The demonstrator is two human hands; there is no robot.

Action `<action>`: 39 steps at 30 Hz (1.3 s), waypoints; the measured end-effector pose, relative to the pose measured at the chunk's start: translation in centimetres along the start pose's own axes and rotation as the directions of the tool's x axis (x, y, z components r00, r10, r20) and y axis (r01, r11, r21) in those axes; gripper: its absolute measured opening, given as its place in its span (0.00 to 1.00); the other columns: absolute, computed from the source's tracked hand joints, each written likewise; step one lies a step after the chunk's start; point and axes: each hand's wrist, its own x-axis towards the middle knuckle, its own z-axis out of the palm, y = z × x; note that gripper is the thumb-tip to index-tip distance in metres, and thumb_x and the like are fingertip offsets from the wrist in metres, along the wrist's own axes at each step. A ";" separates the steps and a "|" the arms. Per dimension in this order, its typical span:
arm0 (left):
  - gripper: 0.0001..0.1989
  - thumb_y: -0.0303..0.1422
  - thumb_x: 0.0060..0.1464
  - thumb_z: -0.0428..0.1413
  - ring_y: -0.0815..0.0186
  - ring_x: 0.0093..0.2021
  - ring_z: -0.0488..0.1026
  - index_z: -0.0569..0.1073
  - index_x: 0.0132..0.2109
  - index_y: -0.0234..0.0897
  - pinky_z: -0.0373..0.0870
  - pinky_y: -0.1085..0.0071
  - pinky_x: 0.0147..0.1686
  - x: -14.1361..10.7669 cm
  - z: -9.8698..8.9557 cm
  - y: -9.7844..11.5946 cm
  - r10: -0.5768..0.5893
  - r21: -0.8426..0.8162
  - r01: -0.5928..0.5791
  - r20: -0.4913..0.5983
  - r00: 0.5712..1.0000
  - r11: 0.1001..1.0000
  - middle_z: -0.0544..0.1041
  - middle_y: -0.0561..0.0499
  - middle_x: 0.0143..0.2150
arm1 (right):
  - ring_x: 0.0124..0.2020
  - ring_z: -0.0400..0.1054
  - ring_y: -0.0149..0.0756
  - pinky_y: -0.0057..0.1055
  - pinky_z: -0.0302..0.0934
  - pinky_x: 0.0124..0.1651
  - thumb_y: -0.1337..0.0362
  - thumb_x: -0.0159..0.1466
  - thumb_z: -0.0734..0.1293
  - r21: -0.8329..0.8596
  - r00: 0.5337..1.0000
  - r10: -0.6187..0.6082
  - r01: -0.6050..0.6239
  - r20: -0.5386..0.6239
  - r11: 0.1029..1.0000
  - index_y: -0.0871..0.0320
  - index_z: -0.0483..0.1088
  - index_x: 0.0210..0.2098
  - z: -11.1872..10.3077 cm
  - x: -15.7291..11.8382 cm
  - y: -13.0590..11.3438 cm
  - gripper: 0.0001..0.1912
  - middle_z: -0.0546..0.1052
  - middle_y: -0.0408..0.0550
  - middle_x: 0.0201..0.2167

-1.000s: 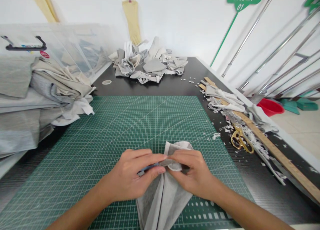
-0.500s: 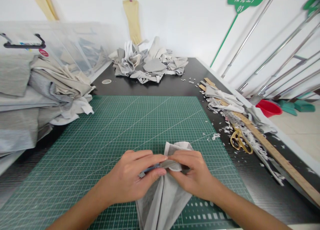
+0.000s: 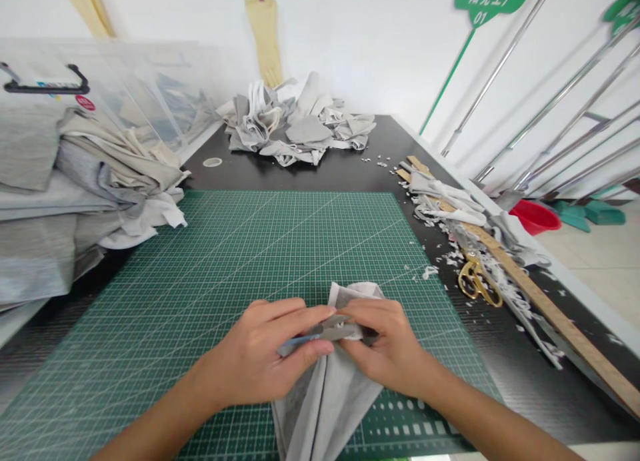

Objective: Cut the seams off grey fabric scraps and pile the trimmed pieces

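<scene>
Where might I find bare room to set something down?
The cutting mat is bare beyond your left hand and right hand, between the folded fabric and the scissors. Black tabletop shows below the fabric heap. The ruler side is crowded with scraps.

Grey fabric fold (image 3: 341,329), now more bunched

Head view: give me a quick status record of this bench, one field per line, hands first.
Left hand: pinches a slim blue item at the edge of the grey fabric
Right hand: grips the top of the same grey fabric
Under hands: green cutting mat
Far side: heap of grey fabric pieces
Right side: gold-handled scissors among white scraps, beside a wooden ruler
Left side: stacked folded cloth
</scene>
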 end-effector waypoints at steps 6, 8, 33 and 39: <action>0.12 0.31 0.62 0.55 0.70 0.30 0.74 0.72 0.52 0.39 0.67 0.71 0.28 -0.1 -0.1 0.1 -0.003 0.021 0.003 -0.008 1.000 1.000 0.77 0.55 0.34 | 0.24 0.67 0.29 0.25 0.57 0.29 0.72 0.58 0.65 -0.023 1.000 -0.003 0.003 -0.021 1.000 0.60 0.74 0.34 0.0 0.0 0.0 0.07 0.75 0.43 0.23; 0.14 0.33 0.62 0.56 0.69 0.30 0.74 0.71 0.53 0.38 0.67 0.71 0.28 0.0 -0.1 0.1 0.000 0.018 0.000 0.000 1.000 1.000 0.77 0.54 0.33 | 0.23 0.65 0.29 0.25 0.57 0.28 0.73 0.57 0.64 -0.020 1.000 -0.011 0.010 -0.022 1.000 0.59 0.74 0.32 0.0 0.0 0.0 0.07 0.74 0.42 0.22; 0.14 0.32 0.63 0.55 0.69 0.32 0.75 0.70 0.55 0.38 0.69 0.71 0.30 -0.1 -0.2 0.0 -0.002 0.043 0.003 -0.007 1.000 0.999 0.78 0.52 0.38 | 0.22 0.65 0.27 0.24 0.57 0.28 0.72 0.59 0.65 0.005 1.000 -0.001 0.001 -0.027 1.000 0.59 0.73 0.30 -0.1 0.2 -0.3 0.06 0.74 0.41 0.22; 0.14 0.33 0.62 0.56 0.69 0.33 0.75 0.70 0.54 0.37 0.69 0.70 0.31 -0.2 -0.1 0.1 0.009 0.054 -0.007 -0.040 0.999 0.999 0.78 0.52 0.38 | 0.23 0.66 0.27 0.24 0.58 0.28 0.73 0.58 0.64 0.009 1.000 -0.002 0.003 -0.025 1.000 0.59 0.74 0.32 -0.2 0.3 -0.4 0.07 0.75 0.41 0.22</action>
